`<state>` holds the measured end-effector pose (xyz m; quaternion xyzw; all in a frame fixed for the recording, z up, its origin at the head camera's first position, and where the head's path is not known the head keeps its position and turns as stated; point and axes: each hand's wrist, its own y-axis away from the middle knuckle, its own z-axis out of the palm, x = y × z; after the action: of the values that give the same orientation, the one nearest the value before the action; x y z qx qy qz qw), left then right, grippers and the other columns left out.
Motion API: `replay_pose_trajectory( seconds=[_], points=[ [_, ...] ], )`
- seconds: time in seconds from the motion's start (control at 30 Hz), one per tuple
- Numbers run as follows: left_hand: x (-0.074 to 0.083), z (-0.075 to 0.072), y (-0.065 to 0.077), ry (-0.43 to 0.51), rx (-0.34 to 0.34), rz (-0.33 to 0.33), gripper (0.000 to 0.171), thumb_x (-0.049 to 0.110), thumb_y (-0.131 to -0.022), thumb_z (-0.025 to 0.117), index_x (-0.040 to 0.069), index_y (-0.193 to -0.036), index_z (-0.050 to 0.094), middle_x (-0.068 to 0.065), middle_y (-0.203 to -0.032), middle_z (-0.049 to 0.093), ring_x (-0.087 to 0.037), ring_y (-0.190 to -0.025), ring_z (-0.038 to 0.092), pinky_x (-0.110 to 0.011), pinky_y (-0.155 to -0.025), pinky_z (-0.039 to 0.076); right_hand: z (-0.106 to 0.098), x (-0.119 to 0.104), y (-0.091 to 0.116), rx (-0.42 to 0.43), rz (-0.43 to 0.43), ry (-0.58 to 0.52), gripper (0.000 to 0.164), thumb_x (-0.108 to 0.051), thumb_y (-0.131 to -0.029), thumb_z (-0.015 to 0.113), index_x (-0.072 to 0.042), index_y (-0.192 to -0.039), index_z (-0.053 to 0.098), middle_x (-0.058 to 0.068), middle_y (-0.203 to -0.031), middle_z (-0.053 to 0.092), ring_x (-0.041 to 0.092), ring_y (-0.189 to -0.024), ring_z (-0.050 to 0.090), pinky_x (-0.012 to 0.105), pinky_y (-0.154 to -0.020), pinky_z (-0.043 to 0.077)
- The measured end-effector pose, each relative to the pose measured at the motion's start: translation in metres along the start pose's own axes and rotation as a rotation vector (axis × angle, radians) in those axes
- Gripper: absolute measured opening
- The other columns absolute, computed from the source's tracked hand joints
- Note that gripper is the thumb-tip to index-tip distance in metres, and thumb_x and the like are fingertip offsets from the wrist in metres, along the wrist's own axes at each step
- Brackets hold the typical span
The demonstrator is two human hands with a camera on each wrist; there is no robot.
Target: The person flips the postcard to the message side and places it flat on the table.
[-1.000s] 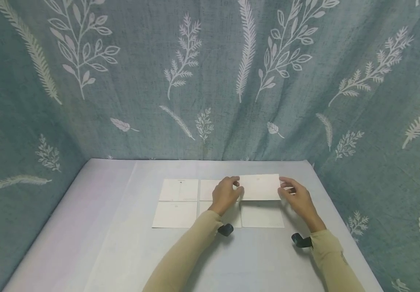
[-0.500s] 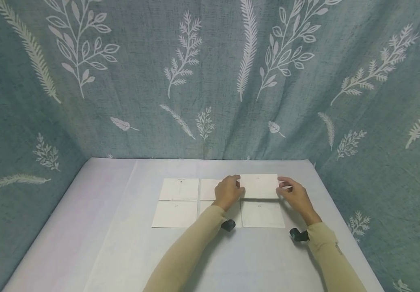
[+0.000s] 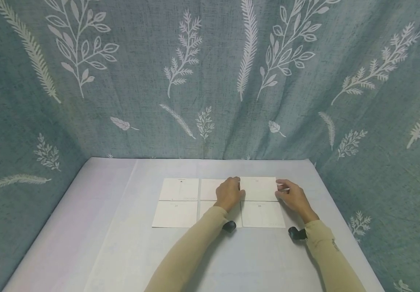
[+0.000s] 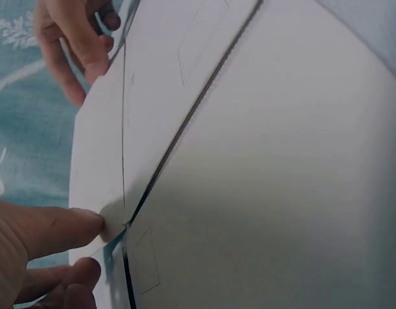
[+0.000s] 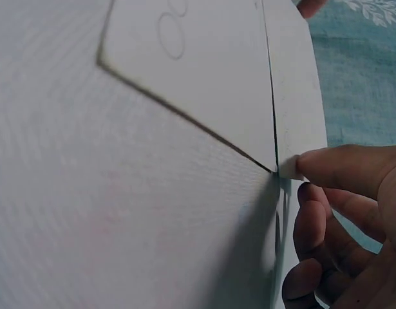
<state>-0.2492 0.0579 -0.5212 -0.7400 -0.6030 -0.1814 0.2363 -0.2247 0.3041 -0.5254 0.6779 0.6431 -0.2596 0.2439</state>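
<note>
A white rectangular card (image 3: 258, 189) lies at the back right of a two-row layout, its front edge close against the card (image 3: 262, 215) before it. My left hand (image 3: 229, 194) pinches its left end; in the left wrist view the thumb (image 4: 69, 228) lies on top with fingertips curled beneath. My right hand (image 3: 293, 198) pinches the opposite end, thumb (image 5: 339, 166) over the corner in the right wrist view. Faint outlined ovals mark the front card (image 5: 204, 84) there. Behind my left hand, the middle back card (image 3: 207, 190) is partly covered.
To the left lie a back card (image 3: 179, 190) with faint printing and a front card (image 3: 175, 215). My left sleeve (image 3: 184, 251) crosses over the middle front card. A white-covered table (image 3: 122, 243) meets a teal leaf-patterned curtain (image 3: 217, 81) at the back and sides.
The held card has come down from a raised, tilted position to lie nearly flat in the back row. Both hands lowered with it, and the right hand shifted slightly left.
</note>
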Motion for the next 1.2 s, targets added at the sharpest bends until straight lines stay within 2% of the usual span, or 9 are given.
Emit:
replay_pose_trajectory(
  seconds=[0.23,0.4,0.7,0.77,0.83,1.0,1.1,1.2],
  points=[
    [0.000,0.001,0.001,-0.025,-0.031,-0.007,0.013,0.014,-0.083,0.076,0.013,-0.079,0.063,0.002,-0.070,0.056,-0.015,-0.059,0.053,-0.031,-0.053,0.043,0.001,0.001,-0.001,-0.009,0.008,0.024,0.049,-0.015,-0.093,0.069,-0.005,-0.140,0.057,0.018,-0.119,0.068,0.030,-0.099,0.061,0.042,-0.079,0.050],
    [0.001,0.000,0.004,-0.035,-0.038,-0.005,0.014,0.014,-0.083,0.076,0.012,-0.079,0.063,0.001,-0.071,0.055,-0.016,-0.060,0.052,-0.031,-0.054,0.043,0.003,0.003,0.000,-0.014,0.006,0.046,0.049,-0.016,-0.093,0.069,-0.005,-0.139,0.057,0.017,-0.117,0.069,0.031,-0.098,0.061,0.041,-0.078,0.050],
    [-0.001,0.003,0.005,-0.051,-0.048,-0.010,0.018,0.014,-0.083,0.076,0.014,-0.075,0.060,0.002,-0.072,0.052,-0.015,-0.060,0.050,-0.030,-0.054,0.042,0.005,-0.001,0.002,-0.025,0.023,0.043,0.049,-0.016,-0.094,0.067,-0.005,-0.140,0.057,0.018,-0.121,0.067,0.033,-0.104,0.061,0.047,-0.085,0.051],
    [-0.001,0.002,0.006,-0.050,-0.043,-0.004,0.013,0.013,-0.082,0.077,0.013,-0.079,0.064,0.002,-0.073,0.054,-0.015,-0.060,0.051,-0.030,-0.055,0.043,0.006,-0.002,0.003,-0.023,0.024,0.040,0.048,-0.015,-0.094,0.067,-0.005,-0.140,0.057,0.018,-0.122,0.067,0.035,-0.106,0.061,0.048,-0.086,0.051],
    [-0.001,0.001,0.006,-0.045,-0.034,0.001,0.010,0.014,-0.082,0.077,0.011,-0.090,0.071,0.001,-0.076,0.058,-0.015,-0.063,0.053,-0.031,-0.057,0.045,0.006,-0.002,0.003,-0.022,0.022,0.038,0.048,-0.015,-0.094,0.067,-0.005,-0.140,0.057,0.019,-0.123,0.066,0.035,-0.106,0.062,0.048,-0.086,0.051],
    [-0.002,-0.007,0.010,-0.001,-0.003,-0.007,0.034,0.018,-0.088,0.072,0.009,-0.121,0.072,-0.003,-0.093,0.069,-0.019,-0.075,0.064,-0.036,-0.067,0.052,0.004,-0.008,0.005,0.015,0.015,0.008,0.046,-0.017,-0.097,0.062,-0.005,-0.141,0.055,0.019,-0.124,0.064,0.033,-0.104,0.062,0.048,-0.086,0.050],
    [-0.004,-0.014,0.013,-0.013,0.033,0.027,0.032,0.021,-0.092,0.066,0.009,-0.122,0.072,-0.004,-0.098,0.071,-0.020,-0.080,0.068,-0.036,-0.068,0.054,0.001,-0.014,0.008,0.063,-0.016,-0.008,0.043,-0.020,-0.101,0.057,-0.004,-0.141,0.055,0.020,-0.125,0.062,0.033,-0.104,0.061,0.048,-0.085,0.050],
    [-0.009,-0.023,0.018,-0.074,0.108,0.120,0.030,0.025,-0.095,0.065,0.009,-0.119,0.073,-0.005,-0.098,0.072,-0.019,-0.079,0.068,-0.032,-0.061,0.054,-0.003,-0.016,0.014,0.123,-0.072,-0.022,0.041,-0.019,-0.103,0.054,-0.003,-0.141,0.055,0.021,-0.127,0.059,0.035,-0.107,0.060,0.050,-0.086,0.050]
  ],
)
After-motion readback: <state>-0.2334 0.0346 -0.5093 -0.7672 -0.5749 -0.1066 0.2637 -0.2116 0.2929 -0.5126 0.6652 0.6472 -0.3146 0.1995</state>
